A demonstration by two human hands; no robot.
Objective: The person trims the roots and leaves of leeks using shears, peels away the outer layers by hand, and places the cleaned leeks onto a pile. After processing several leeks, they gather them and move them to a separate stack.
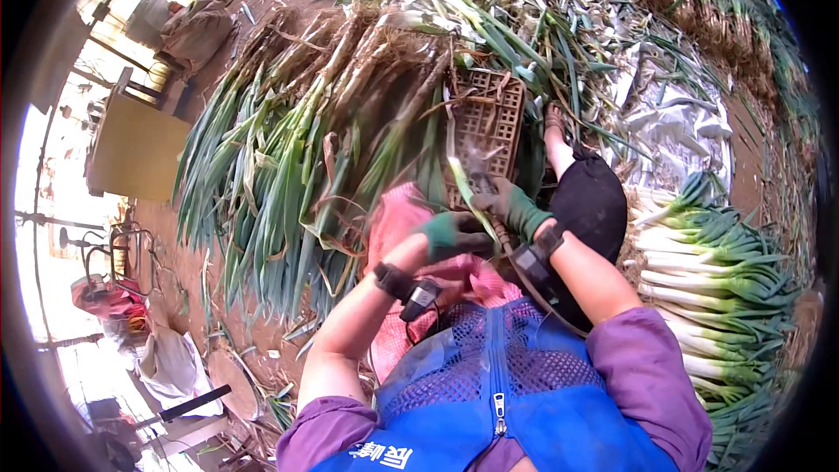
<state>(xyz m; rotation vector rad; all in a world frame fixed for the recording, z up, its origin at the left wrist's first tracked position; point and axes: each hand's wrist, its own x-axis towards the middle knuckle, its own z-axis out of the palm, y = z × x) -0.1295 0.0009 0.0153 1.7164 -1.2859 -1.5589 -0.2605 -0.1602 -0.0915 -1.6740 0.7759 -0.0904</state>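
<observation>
Ahead and left of my hands spreads a heap of root-on leeks; right of them lie clean leeks; just beyond sits a crate. My left hand curls by a single leek, pinch unclear; my right hand grips a dark hose

Seems a produce-packing shed: an earthen floor strewn with trimmings, unpeeled leeks heaped at eleven o'clock, cleaned ones stacked at four, a slatted crate at twelve.
</observation>
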